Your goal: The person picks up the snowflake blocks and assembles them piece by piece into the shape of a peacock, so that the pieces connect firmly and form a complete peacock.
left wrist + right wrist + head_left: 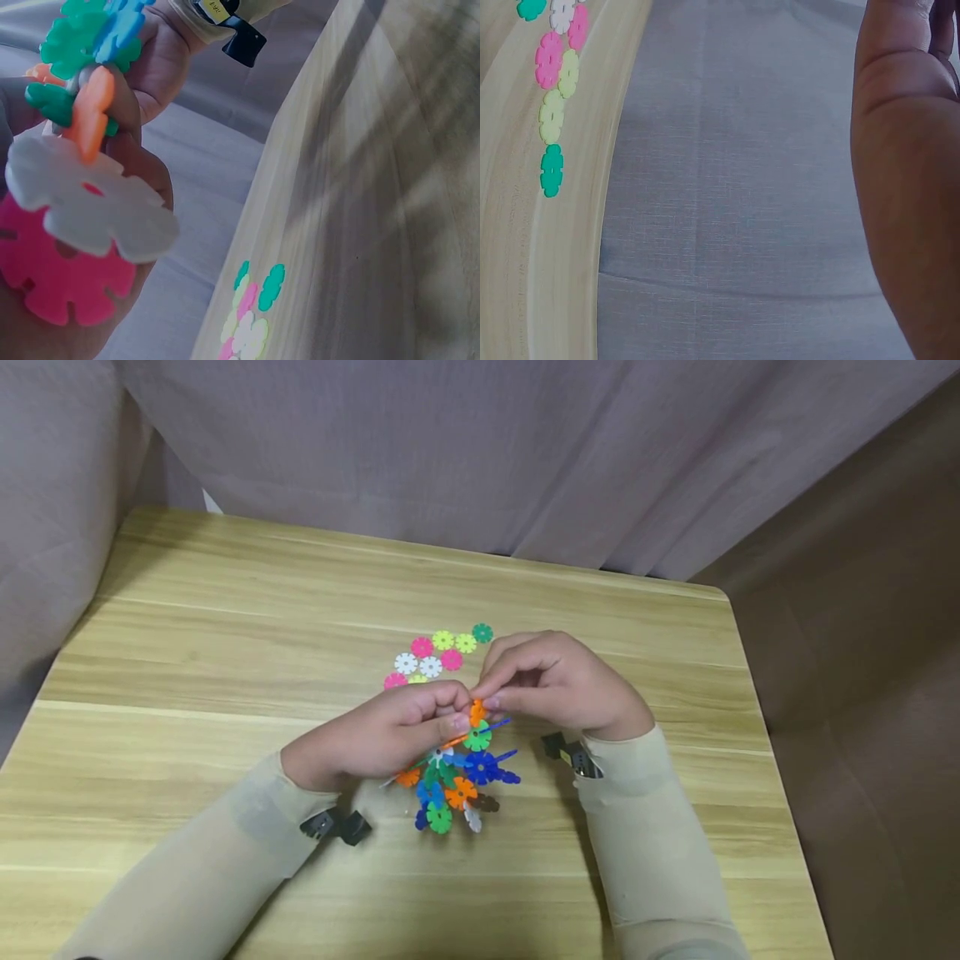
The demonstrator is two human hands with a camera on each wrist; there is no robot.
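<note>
No legible writing is seen. A pale wooden tabletop [225, 635] is backed by a grey curtain [450, 452]. Nine loose discs [438, 653] are counted beyond the hands. A cluster of joined discs [457, 768] is gripped above the tabletop by the left hand [382, 735], while an orange disc [477, 710] at its top is pinched by the right hand [555, 681].

Pink disc [395, 681] partly behind left hand [375, 739]
</note>
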